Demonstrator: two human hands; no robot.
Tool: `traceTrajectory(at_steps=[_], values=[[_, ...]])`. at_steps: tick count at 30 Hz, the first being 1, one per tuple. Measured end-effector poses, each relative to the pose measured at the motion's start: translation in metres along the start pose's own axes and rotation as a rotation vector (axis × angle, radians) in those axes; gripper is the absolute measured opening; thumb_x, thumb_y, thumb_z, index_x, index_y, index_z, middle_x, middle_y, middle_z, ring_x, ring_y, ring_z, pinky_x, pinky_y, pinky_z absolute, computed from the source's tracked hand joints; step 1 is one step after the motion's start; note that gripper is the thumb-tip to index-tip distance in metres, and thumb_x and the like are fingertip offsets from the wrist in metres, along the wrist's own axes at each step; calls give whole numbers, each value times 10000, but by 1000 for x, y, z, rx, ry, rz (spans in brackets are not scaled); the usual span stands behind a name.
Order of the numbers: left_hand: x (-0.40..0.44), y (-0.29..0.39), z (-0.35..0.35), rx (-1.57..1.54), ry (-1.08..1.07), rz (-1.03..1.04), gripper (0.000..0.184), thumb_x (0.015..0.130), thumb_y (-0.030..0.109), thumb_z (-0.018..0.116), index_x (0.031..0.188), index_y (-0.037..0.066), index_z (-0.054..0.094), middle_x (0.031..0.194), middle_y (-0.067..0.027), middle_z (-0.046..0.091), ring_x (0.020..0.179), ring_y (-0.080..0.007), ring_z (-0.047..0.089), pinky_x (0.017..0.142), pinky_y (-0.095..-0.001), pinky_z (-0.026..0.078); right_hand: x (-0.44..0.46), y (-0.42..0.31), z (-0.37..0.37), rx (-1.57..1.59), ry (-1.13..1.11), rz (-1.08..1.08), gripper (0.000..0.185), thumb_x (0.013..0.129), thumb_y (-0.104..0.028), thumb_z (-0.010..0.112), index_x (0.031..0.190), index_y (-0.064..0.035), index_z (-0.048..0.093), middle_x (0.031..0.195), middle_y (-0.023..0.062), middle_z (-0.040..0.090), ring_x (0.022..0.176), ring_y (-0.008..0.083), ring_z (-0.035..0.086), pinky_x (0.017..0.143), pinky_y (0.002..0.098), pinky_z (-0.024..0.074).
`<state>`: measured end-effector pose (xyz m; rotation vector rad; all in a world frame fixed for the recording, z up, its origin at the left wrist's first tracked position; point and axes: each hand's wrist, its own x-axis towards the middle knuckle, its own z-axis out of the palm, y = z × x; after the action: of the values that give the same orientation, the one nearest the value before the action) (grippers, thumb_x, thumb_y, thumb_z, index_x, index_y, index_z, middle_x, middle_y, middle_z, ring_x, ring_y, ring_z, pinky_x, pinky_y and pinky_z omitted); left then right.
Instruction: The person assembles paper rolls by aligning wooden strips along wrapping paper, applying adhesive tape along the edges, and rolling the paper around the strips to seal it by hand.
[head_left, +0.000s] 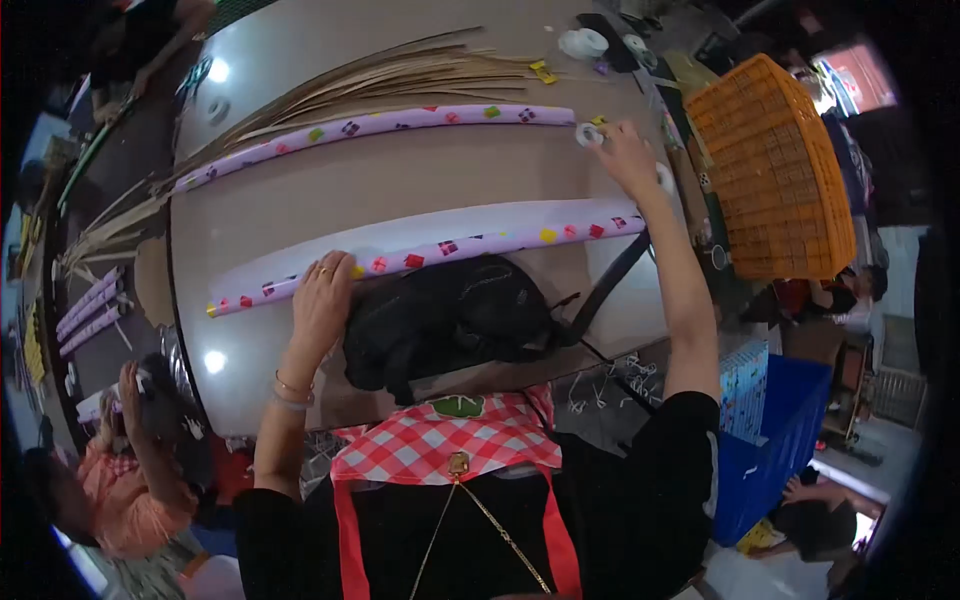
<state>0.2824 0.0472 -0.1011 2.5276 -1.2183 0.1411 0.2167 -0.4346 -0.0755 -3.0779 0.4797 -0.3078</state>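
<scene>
Across mid-frame lies patterned paper [430, 257]; my left hand [323, 300], fingers together, rests on it, probably against unrolling. Upper right, my right hand [628, 160] meets the tape roll [581, 134]; pinching, I can't tell.

Even, moderate indoor light falls across the worktop [400, 170], and two round white glare spots show on its glossy surface, one at the upper left of the frame and one at the lower left. Shadows on it are soft and faint. The black bag [440, 320] at the centre sinks into deep tones, with little detail. Harsh brightness washes out small patches at the upper right and lower right edges. Wide-angle distortion curves the scene and leans the orange basket [770, 170] outward; the margins look smeared and soft, and dark vignetting swallows all four corners.
</scene>
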Motion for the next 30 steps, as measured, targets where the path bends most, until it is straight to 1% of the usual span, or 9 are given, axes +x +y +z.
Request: traceTrajectory(at_steps=[6, 9, 11, 13, 17, 23, 26, 28, 30], values=[[-1, -2, 1, -14, -56, -38, 327, 759, 134, 564, 1067, 33, 519, 1084, -129, 550, 1067, -280, 514, 925, -375, 396, 30, -2, 40, 99, -51, -26, 312, 861, -296, 538, 905, 4, 615, 917, 190, 582, 890, 329, 550, 749, 407, 440], [-5, -4, 11, 0, -25, -10, 324, 779, 160, 524, 1074, 26, 516, 1074, -125, 553, 1069, -262, 511, 925, -365, 392, 31, -46, 33, 1097, -216, 215, 314, 882, -269, 488, 1017, -3, 588, 1001, 141, 591, 918, 217, 576, 791, 338, 465], [-4, -4, 8, -14, -63, -4, 333, 782, 161, 510, 1083, 18, 510, 1079, -122, 549, 1060, -260, 514, 910, -360, 401, 23, -139, -6, 1591, -426, 167, 346, 884, -251, 465, 1086, 22, 531, 1098, 154, 572, 973, 215, 574, 850, 336, 463], [-4, -8, 14, 7, -45, -1, 341, 783, 162, 507, 1089, 11, 505, 1079, -122, 546, 1056, -259, 516, 902, -357, 406, 17, -221, -24, 1715, -859, 37, 372, 891, -232, 434, 1130, 49, 486, 1171, 189, 540, 1049, 228, 551, 899, 332, 443], [-4, 0, 22, 20, 70, 29, 411, 771, 175, 525, 1136, -12, 500, 1057, -135, 553, 1042, -255, 526, 916, -343, 405, 19, -338, -11, 1696, -1262, -212, 297, 889, -196, 406, 1057, 32, 496, 1201, 204, 520, 1087, 248, 530, 968, 343, 385], [-13, -3, 16, 108, 196, 17, 403, 783, 235, 526, 1114, 4, 522, 1114, -142, 547, 1110, -269, 500, 974, -396, 360, 31, -434, 32, 1629, -1401, -238, 285, 862, -178, 435, 1045, 37, 476, 1194, 215, 517, 1104, 265, 515, 987, 341, 371], [-26, -15, -3, 1, 341, 76, 285, 793, 210, 554, 1023, 43, 577, 1033, -116, 578, 999, -256, 556, 882, -385, 421, 29, -446, 38, 1505, -1384, -267, 242, 862, -134, 421, 1023, 35, 484, 1190, 183, 531, 1096, 212, 517, 980, 320, 366], [-48, -26, -37, -320, 492, -190, 171, 802, 171, 582, 936, 69, 612, 929, -102, 597, 839, -236, 590, 757, -375, 459, 30, -446, 46, 1482, -1379, -303, 236, 873, -96, 422, 1053, 34, 501, 1191, 126, 536, 1093, 156, 504, 969, 293, 361], [-55, -50, -55, -300, 842, -547, 118, 793, 138, 604, 884, 67, 632, 847, -99, 595, 711, -242, 576, 669, -366, 463, 28, -444, 43, 1393, -1333, -398, 259, 880, -99, 431, 1091, 33, 501, 1182, 107, 536, 1084, 149, 501, 965, 285, 359]])
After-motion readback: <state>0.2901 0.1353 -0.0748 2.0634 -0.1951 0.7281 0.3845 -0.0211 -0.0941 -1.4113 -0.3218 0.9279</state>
